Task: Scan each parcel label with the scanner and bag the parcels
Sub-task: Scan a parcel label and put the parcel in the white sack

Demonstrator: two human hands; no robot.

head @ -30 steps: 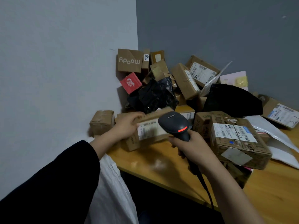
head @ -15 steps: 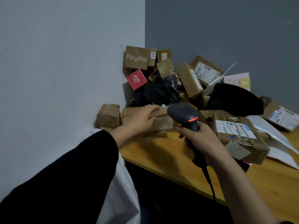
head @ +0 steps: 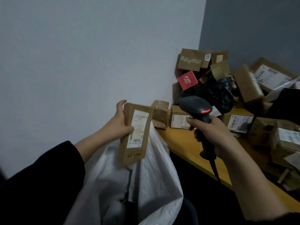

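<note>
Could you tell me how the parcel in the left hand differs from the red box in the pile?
The held parcel is brown with a white label; the red box is red with white print. The left hand grips the held parcel over the white bag; the red box sits tilted in the pile. Both are boxes.

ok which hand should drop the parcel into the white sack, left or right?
Left. The left hand already grips the brown parcel just over the open white sack. The right hand is occupied holding the scanner over the table.
</note>
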